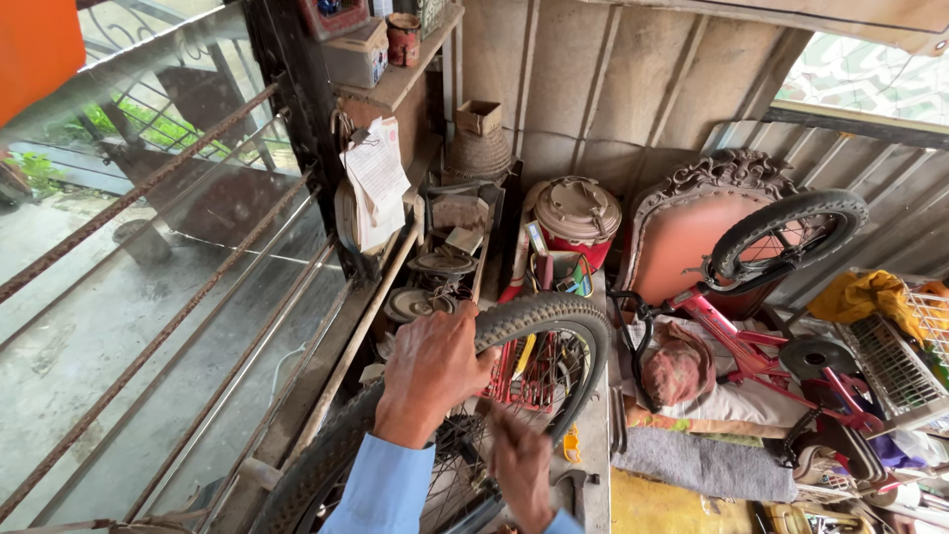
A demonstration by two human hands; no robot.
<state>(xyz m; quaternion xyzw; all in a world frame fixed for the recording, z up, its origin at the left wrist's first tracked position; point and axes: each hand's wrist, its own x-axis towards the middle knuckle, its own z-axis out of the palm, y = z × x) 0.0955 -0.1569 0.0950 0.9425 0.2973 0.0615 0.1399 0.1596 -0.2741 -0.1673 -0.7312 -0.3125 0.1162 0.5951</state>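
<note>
Item, bicycle wheel [534, 326], standing upright at centre frame: I am gripping its knobby tyre [578, 321] at twelve o'clock, left hand [432, 368] closed over the tread, right hand [521, 467] pinching among the spokes [450, 445] at six o'clock, best steadying firmly, working slowly.

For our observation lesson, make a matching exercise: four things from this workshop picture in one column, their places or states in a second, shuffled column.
1. left hand
2. right hand
3. red bicycle
4. papers

a. hanging by the shelf post
b. at the spokes, inside the rim
c. lying on its side, at right
d. gripping the tyre from above

Pairs: 1-d, 2-b, 3-c, 4-a
</note>
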